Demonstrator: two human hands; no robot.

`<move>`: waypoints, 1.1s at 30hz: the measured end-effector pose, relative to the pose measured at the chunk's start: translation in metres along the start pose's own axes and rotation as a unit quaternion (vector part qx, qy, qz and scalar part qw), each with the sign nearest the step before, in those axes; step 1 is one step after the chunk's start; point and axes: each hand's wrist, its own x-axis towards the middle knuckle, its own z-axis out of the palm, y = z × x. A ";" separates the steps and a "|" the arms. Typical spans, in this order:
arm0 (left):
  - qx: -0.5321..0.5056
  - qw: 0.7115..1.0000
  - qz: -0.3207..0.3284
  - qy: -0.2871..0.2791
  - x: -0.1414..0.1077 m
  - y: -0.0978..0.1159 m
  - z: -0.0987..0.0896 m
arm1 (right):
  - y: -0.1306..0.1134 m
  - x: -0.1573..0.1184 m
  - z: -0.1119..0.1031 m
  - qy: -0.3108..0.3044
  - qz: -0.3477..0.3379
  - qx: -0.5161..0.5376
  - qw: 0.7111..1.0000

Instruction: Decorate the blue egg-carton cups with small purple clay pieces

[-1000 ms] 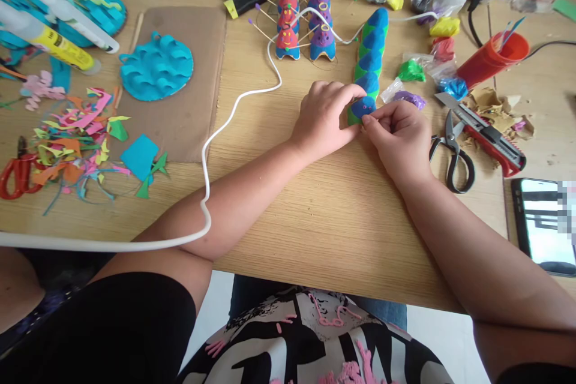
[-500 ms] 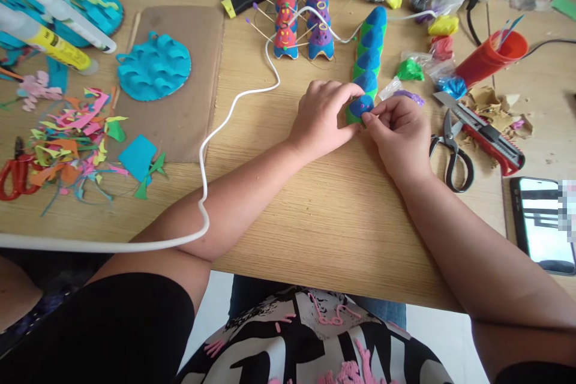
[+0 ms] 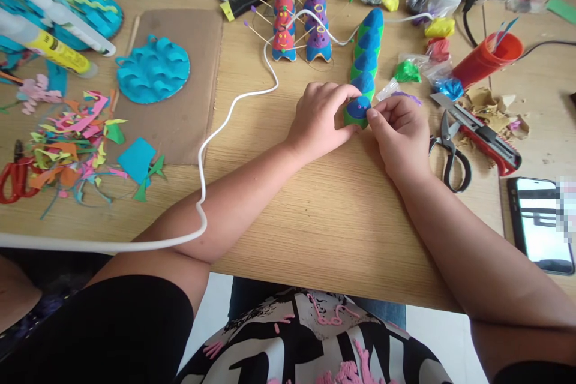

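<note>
A long blue-and-green caterpillar shape (image 3: 365, 63) lies on the wooden table, its near end marked with two small pink dots. My left hand (image 3: 321, 117) grips that near end between thumb and fingers from the left side. At its right edge, my right hand (image 3: 400, 132) is closed in a pinch by the dots; whatever the fingertips hold, if anything, is hidden. Behind my left hand stand a red caterpillar (image 3: 283, 36) and a purple one (image 3: 317, 39), both with sticks poking out. A purple clay strip (image 3: 408, 96) lies just behind my right hand.
Black-handled scissors (image 3: 450, 153), a red cutter (image 3: 492, 141) and a phone (image 3: 542, 225) lie to the right, near a red cup (image 3: 488, 57). A white cable (image 3: 229, 111) crosses my left arm. Paper scraps (image 3: 76, 144) and cardboard (image 3: 180, 132) are at left.
My right hand's fingertips have shifted slightly off the face to the right edge of the near end. The dots there show more clearly. The view has moved a little.
</note>
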 end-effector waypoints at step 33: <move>-0.002 1.000 0.014 -0.005 -0.002 -0.006 0.006 | -0.002 0.004 0.001 0.040 0.037 0.036 0.998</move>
